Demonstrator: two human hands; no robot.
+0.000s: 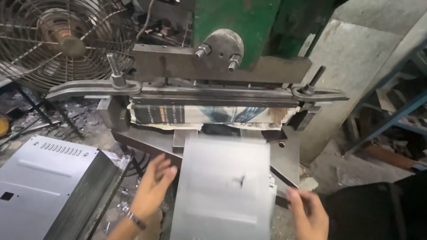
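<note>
Head view shows your left hand (153, 184) at the left edge of a flat grey metal sheet (224, 186), fingers spread and released, touching or just beside the edge; motion blur prevents telling which; your right hand (307, 213) sits at the sheet's right edge, fingers loosely curled, and whether its grip is clenched on the edge cannot be told; the sheet lies on the press bed (147, 142), its far edge near the die opening under the dark clamp bar (213, 95) of the green press (235, 22); a stack of finished grey panels (44, 182) rests to your left, and a wire-guard fan (58, 40) stands behind it; judged from this layout, the step in hand is positioning the sheet at the tool; the next move calls for squaring the sheet's far edge against the stop, keeping both edges level, and withdrawing your fingers clear of the bar before any stroke
</note>
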